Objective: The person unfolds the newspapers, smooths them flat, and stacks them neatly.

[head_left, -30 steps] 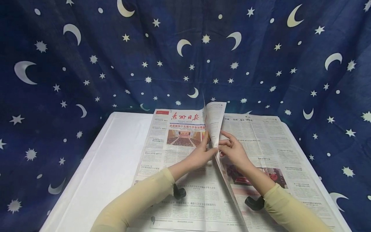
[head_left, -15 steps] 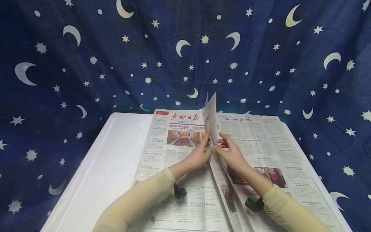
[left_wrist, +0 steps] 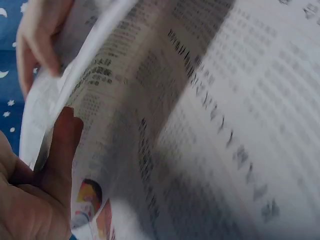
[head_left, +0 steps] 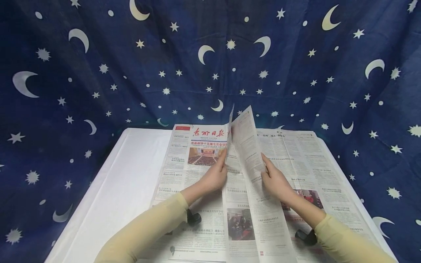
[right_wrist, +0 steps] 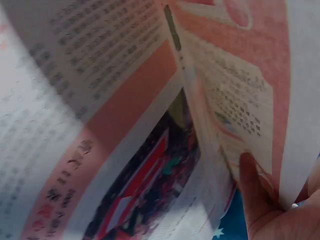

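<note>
A large printed newspaper (head_left: 179, 175) lies spread out, with raised sheets parted in a V near its middle. My left hand (head_left: 215, 176) pinches the edge of the left raised sheet (head_left: 237, 190); in the left wrist view the fingers (left_wrist: 65, 137) lie against the paper. On the other side, my right hand (head_left: 276, 182) grips the edge of the right raised sheet (head_left: 250, 149), which leans to the right. Its thumb (right_wrist: 254, 190) shows on the paper in the right wrist view, while its other fingers are mostly hidden behind the sheet.
Under the newspaper is a white table (head_left: 112, 190), bare along its left side. A dark blue curtain (head_left: 184, 54) with moons and stars hangs behind it. Black wrist straps (head_left: 194, 218) sit below both hands.
The raised sheets, held close together half a second ago, have come apart. My right hand has moved right with one sheet, my left hand slightly left with the other, baring inner printed pages.
</note>
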A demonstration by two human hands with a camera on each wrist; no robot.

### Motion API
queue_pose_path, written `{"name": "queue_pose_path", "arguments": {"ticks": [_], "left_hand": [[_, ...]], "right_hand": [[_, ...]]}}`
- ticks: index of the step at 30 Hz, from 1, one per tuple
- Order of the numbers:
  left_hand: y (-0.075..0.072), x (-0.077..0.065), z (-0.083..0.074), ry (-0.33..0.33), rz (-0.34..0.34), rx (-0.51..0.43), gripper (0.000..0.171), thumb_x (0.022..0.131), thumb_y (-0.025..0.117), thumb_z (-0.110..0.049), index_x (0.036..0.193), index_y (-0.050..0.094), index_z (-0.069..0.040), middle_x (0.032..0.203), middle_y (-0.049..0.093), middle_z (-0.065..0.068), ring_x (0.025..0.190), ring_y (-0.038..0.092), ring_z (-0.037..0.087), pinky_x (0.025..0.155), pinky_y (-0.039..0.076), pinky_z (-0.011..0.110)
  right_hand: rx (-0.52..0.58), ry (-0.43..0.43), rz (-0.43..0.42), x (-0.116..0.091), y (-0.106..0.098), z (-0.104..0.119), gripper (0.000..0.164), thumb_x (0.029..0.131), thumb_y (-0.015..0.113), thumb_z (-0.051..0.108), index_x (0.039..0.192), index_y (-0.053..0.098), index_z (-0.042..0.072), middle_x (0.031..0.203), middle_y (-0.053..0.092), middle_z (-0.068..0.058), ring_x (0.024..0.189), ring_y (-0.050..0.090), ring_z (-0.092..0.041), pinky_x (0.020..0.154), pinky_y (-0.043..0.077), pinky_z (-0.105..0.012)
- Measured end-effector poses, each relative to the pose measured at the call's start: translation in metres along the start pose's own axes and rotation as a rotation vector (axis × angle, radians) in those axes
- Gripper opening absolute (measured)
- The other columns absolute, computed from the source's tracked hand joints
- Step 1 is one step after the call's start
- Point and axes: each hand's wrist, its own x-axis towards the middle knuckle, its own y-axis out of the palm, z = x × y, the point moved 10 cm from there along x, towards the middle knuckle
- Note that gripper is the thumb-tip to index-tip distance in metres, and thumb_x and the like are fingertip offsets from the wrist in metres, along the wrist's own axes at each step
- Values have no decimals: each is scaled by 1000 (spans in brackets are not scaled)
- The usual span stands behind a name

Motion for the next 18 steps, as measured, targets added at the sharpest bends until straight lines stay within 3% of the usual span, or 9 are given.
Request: {"name": "queue_pose_path", "arguments": {"ticks": [3, 6, 7, 10, 13, 14, 16, 18], "left_hand": [[-17, -2, 3, 19, -30, -27, 65, 107, 31, -8, 166, 7, -17, 168, 19, 12, 134, 50, 32, 105, 45, 43], [-35, -6, 7, 14, -42, -75, 64, 107, 31, -10, 166, 10, -23, 169, 19, 10, 139, 45, 31, 112, 40, 43], [-41, -8, 8, 16, -43, -93, 64, 108, 32, -11, 166, 11, -23, 169, 20, 12, 132, 51, 32, 107, 43, 44], [-61, -16, 10, 15, -37, -141, 62, 109, 33, -12, 166, 14, -24, 170, 17, 9, 142, 40, 28, 114, 35, 43], [-79, -24, 9, 30, -25, -163, 61, 109, 33, -13, 166, 14, -23, 170, 14, 6, 149, 30, 27, 119, 28, 44], [-85, -26, 9, 39, -23, -171, 61, 109, 33, -12, 166, 14, -24, 171, 11, 2, 155, 16, 23, 124, 17, 44], [-98, -30, 8, 55, -28, -182, 61, 109, 33, -12, 166, 14, -24, 171, 10, 1, 156, 7, 20, 125, 10, 44], [-111, -34, 6, 76, -38, -197, 61, 109, 33, -11, 166, 15, -23, 171, 10, 1, 156, 7, 21, 125, 10, 46]], "right_hand": [[54, 32, 0, -1, -6, -8, 65, 107, 37, 6, 165, 10, 10, 149, 43, -34, 117, 63, -44, 83, 59, -49], [117, 91, 6, -2, -11, -17, 68, 104, 39, 2, 165, 10, 9, 142, 50, -34, 104, 69, -36, 77, 61, -43], [131, 107, 8, -3, -12, -19, 69, 103, 40, 1, 165, 10, 9, 140, 51, -33, 100, 69, -33, 75, 61, -41], [170, 145, 23, -5, -16, -24, 72, 101, 40, -2, 165, 9, 8, 136, 53, -33, 94, 69, -29, 73, 59, -39], [201, 158, 27, -8, -20, -30, 73, 100, 39, -4, 165, 7, 7, 137, 53, -33, 98, 69, -29, 76, 58, -37], [207, 161, 24, -9, -22, -33, 73, 100, 38, -4, 165, 5, 6, 137, 53, -32, 100, 69, -29, 77, 58, -37], [212, 157, 7, -11, -29, -37, 74, 100, 38, -5, 165, 4, 7, 136, 54, -31, 101, 68, -30, 78, 58, -35], [205, 148, -13, -13, -36, -41, 73, 101, 37, -4, 165, 3, 8, 134, 55, -31, 101, 69, -29, 77, 58, -33]]}}
